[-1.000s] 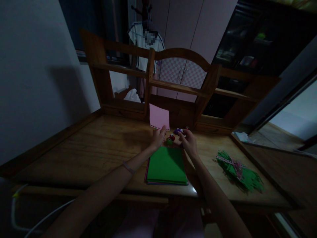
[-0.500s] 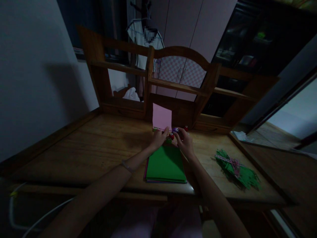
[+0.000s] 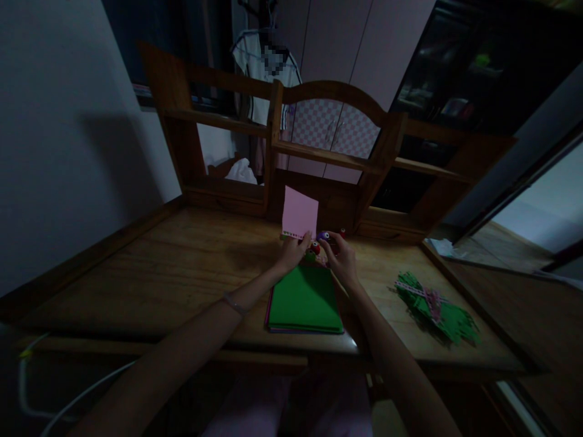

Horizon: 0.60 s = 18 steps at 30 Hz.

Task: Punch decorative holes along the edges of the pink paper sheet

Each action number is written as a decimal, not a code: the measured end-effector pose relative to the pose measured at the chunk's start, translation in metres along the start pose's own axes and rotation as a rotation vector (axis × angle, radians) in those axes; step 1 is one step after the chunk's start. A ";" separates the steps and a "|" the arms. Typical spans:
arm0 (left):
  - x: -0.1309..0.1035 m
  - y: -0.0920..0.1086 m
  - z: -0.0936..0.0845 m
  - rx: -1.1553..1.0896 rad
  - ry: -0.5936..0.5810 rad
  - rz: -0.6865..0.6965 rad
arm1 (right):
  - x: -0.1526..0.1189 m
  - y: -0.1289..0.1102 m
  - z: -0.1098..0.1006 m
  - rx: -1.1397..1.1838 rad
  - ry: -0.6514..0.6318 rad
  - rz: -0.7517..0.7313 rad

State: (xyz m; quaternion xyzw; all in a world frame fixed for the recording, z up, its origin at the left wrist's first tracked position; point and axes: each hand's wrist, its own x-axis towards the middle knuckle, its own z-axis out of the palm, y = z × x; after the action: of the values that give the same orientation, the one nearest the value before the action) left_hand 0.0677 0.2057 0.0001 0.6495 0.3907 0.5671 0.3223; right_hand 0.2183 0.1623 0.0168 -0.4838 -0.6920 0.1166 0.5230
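The left hand (image 3: 294, 251) is closed in a pinch on a pink sheet (image 3: 300, 212), thumb over its lower edge near the right-hand corner. The sheet stands up above the hand, and a row of small holes runs along that lower edge. The right hand (image 3: 342, 260) has thumb and forefinger nearly together on a purple googly-eyed piece (image 3: 323, 235), right at the sheet's lower right corner; whether the 2 touch is too small to tell.

Just below and between the 2 grips sit a red googly-eyed piece (image 3: 315, 247) and a green piece (image 3: 310, 257). Another small red piece (image 3: 342, 232) shows just beyond the right fingers. Nearer the body than both hands lies a stack of paper (image 3: 304, 300), its top sheet green. Well to the right of the right hand, green paper cuttings (image 3: 455, 321) lie under a pink holed strip (image 3: 410, 289). All rest on a wooden desk (image 3: 195, 267), its shelf unit (image 3: 325, 156) rising past the hands. Farther beyond hangs a white shirt (image 3: 260, 112).
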 end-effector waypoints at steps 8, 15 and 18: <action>-0.001 0.003 -0.002 -0.018 0.010 -0.019 | 0.000 -0.002 0.000 0.001 0.011 0.013; 0.000 -0.001 0.000 -0.036 0.011 -0.013 | 0.000 -0.005 0.000 0.016 -0.003 -0.028; 0.000 0.000 0.000 -0.022 0.011 -0.035 | 0.000 -0.006 0.000 0.026 0.001 -0.033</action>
State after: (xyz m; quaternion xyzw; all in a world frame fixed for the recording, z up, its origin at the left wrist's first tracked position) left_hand 0.0681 0.2058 -0.0002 0.6360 0.3974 0.5692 0.3370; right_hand 0.2150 0.1596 0.0204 -0.4654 -0.6981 0.1165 0.5314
